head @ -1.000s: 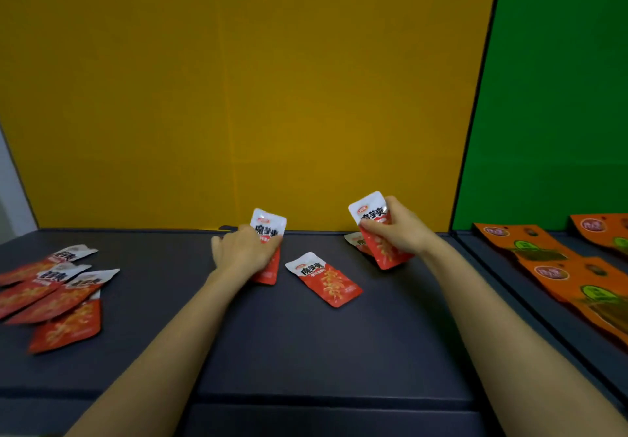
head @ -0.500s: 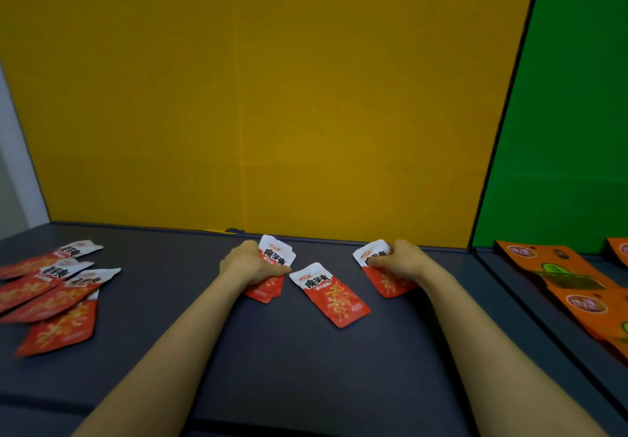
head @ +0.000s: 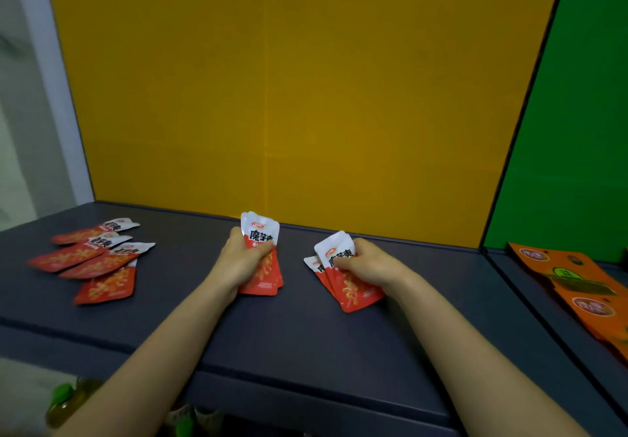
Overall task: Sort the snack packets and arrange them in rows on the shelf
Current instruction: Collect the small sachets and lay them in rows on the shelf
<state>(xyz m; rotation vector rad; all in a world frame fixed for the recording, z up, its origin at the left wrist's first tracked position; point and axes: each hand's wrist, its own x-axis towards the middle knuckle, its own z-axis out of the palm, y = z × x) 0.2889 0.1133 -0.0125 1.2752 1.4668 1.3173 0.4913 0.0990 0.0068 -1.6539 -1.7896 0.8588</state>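
Note:
My left hand grips a small stack of red-and-white snack packets, held upright at the middle of the dark shelf. My right hand grips another few red-and-white packets, fanned and tilted, their lower ends on the shelf. Several more of the same red packets lie in an overlapping group at the shelf's left. No loose packet lies between my hands.
Orange packets with green labels lie on the neighbouring shelf section at the right, behind a dark divider. A yellow back panel and a green panel close the rear. Bottles with green caps stand below the front edge.
The single red packet that lay between my hands is gone from the shelf and my right hand's stack has grown. Both hands have lifted their packets more upright.

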